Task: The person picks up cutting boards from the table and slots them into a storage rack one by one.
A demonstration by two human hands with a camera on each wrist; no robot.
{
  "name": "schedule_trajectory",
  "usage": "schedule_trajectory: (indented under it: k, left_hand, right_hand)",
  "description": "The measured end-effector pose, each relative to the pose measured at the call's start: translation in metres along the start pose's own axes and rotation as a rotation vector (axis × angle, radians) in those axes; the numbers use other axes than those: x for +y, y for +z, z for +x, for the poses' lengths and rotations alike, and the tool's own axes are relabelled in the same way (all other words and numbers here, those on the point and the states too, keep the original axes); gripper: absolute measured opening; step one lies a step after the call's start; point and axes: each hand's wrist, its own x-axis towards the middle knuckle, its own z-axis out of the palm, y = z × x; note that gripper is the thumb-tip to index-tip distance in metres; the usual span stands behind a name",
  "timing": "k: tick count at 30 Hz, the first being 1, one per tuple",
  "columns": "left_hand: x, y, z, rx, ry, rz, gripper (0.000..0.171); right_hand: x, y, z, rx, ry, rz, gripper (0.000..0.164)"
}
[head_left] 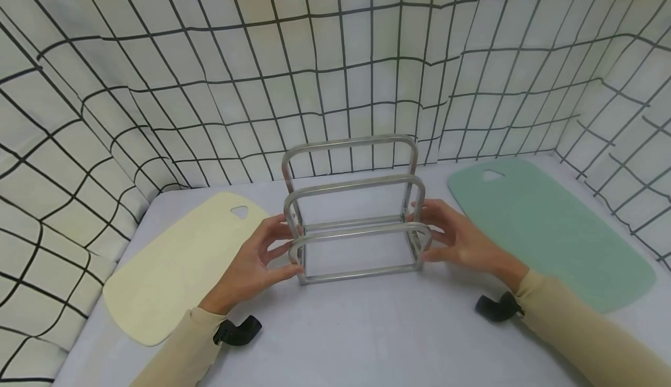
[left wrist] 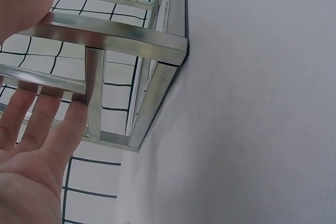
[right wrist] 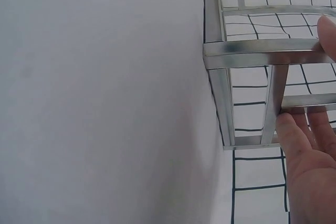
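A silver metal rack [head_left: 362, 232] with three upright hoops, rising in height toward the back, stands on the white tabletop. My left hand [head_left: 259, 261] grips its left side, the thumb at the front hoop and the fingers at the bars behind. On the opposite side my right hand [head_left: 456, 238] holds the rack the same way. In the left wrist view, the left fingertips [left wrist: 71, 121] reach under a side bar of the rack [left wrist: 121, 35]. Right fingertips [right wrist: 291, 129] touch a side bar in the right wrist view, with the thumb on the front hoop.
A cream cutting board [head_left: 178, 270] lies flat left of the rack, partly behind my left forearm. To the right lies a green cutting board [head_left: 550, 229]. White cloth walls with black grid lines [head_left: 356, 72] enclose the table at the back and sides.
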Motion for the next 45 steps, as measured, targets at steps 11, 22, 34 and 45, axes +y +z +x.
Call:
schedule_trajectory:
  k: [11,22,34,45]
  left_hand:
    - [0.0005,0.0014,0.0024,0.006,0.014,-0.005,0.088]
    - [0.0003,0.0016,0.0033,0.011,0.006,0.008,0.088]
    - [0.0011,0.0005,0.0066,0.009,-0.008,0.013,0.086]
    - [-0.0002,0.0002,0.0066,0.007,-0.019,-0.003,0.083]
  right_hand:
    - [0.0010,0.0001,0.0019,0.001,0.007,0.011,0.085]
    - [0.0012,-0.0009,0.0059,0.005,0.023,0.002,0.085]
    - [0.0022,-0.0011,0.0087,0.023,0.049,-0.031,0.087]
    - [0.0039,-0.0021,0.0098,0.013,0.022,-0.006,0.086]
